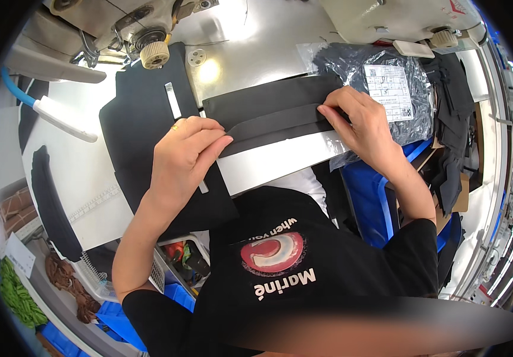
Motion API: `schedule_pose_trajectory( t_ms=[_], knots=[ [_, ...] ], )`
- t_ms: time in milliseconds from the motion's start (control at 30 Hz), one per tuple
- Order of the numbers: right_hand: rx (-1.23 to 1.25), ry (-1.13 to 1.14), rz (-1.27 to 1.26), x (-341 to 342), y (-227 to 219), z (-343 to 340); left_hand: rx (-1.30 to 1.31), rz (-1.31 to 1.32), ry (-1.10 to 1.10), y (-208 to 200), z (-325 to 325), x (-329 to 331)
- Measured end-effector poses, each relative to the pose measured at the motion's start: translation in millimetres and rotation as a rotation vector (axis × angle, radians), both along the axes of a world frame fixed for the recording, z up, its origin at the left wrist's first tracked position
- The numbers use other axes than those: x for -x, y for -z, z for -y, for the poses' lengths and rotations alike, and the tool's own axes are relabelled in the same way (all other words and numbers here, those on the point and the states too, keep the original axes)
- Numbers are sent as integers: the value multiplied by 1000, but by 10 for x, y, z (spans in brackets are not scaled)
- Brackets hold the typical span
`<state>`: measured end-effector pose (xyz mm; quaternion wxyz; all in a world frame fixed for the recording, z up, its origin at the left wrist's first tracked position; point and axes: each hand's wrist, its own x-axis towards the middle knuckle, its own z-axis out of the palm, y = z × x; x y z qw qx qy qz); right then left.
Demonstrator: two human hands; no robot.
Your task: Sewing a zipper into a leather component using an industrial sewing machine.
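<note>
A long strip of dark grey fabric (262, 101) lies across the front of the machine table, one edge of it turned up into a narrow fold. My left hand (188, 154) pinches the strip's left end between thumb and fingers; a yellow ring shows on one finger. At the right end, my right hand (360, 122) holds the folded edge, thumb below and fingertips on top. Beneath my left hand and wrist spreads a stack of black fabric pieces (137, 119), with a narrow metal strip (173, 100) on it.
Sewing machine heads stand at the far left (152, 50) and far right (399, 24). A clear plastic bag of dark fabric (411, 119) with a white label sits right of my right hand. Blue bins (366, 208) are below the table edge; a white basket (96, 279) stands lower left.
</note>
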<state>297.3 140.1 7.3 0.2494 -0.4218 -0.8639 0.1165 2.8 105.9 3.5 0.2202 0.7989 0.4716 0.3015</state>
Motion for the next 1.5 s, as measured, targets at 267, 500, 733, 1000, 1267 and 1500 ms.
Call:
schedule_pose_trajectory(
  t_ms=[267,500,733,1000,1267,1500],
  knots=[
    [-48,77,44,62,117,2,45,69,-54,19,-60,-20],
    [-121,97,178,166,73,10,-37,-140,-23,71,28,-45],
    [93,-316,61,785,88,363,-321,-466,31,111,365,-51],
    [-150,36,336,-318,319,498,-326,-586,-53,221,489,-96],
    [-301,-313,-7,-99,422,682,-461,-743,-222,186,435,-358],
    [-28,86,71,-813,-340,599,-358,-803,-187,236,66,-458]
  ],
)
